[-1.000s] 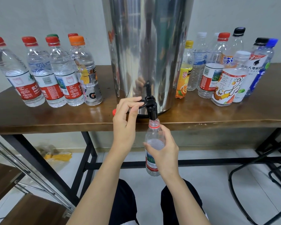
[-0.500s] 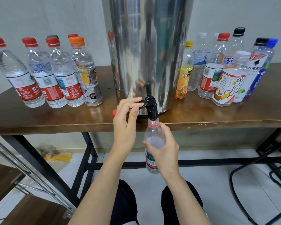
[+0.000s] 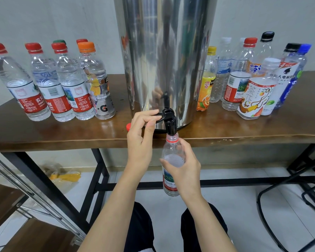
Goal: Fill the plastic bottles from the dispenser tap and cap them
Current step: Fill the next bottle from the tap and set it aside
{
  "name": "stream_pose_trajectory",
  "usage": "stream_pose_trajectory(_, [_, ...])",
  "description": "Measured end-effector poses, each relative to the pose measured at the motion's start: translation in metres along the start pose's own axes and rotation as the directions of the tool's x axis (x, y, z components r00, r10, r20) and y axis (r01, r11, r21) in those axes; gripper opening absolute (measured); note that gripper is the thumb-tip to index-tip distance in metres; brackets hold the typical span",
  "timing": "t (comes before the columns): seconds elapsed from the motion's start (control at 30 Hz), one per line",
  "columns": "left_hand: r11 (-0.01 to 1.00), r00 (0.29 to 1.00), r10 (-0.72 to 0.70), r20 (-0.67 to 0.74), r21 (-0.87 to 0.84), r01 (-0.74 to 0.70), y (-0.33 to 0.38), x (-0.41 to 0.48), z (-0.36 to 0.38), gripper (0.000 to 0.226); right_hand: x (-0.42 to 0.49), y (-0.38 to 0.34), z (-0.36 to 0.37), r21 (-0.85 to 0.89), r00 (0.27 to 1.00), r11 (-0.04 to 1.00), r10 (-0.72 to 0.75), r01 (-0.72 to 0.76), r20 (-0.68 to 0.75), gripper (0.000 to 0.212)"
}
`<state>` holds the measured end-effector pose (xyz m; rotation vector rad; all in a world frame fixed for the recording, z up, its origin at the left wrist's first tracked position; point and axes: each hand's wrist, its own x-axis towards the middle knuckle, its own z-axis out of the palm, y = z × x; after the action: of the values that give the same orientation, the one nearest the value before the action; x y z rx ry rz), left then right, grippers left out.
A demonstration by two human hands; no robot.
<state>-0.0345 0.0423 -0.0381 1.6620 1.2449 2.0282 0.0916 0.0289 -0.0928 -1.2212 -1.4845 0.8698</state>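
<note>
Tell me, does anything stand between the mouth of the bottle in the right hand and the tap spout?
Nothing visible does. The bottle has its open mouth directly under the black spout, at its tip. The left hand pinches the tap lever off to the side, clear of that path.

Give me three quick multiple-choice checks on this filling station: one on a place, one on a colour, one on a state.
1. Where does the loose red bottle cap lie?
A) on the floor
B) on the brown wooden table, beside the left hand
C) on a stool

2. What colour is the tap of the tall steel dispenser?
A) white
B) red
C) black

3. The clear plastic bottle in the right hand is:
A) uncapped, mouth under the spout
B) capped
C) lying flat

Answers: 1 B, the cap sits at the table edge next to the hand; 2 C, lever and spout are both black; 3 A, its open neck meets the spout.
</note>
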Motion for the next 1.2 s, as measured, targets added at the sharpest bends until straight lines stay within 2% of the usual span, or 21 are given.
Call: stream_pose_trajectory(1.2, [1.000,1.000,-0.005,0.000,-0.006,0.005,0.0009,-0.0002,0.0003,0.025,0.0013,-0.0001,0.0000,-0.015,1.000,1.000,-0.011,0.011,-0.015,0.075])
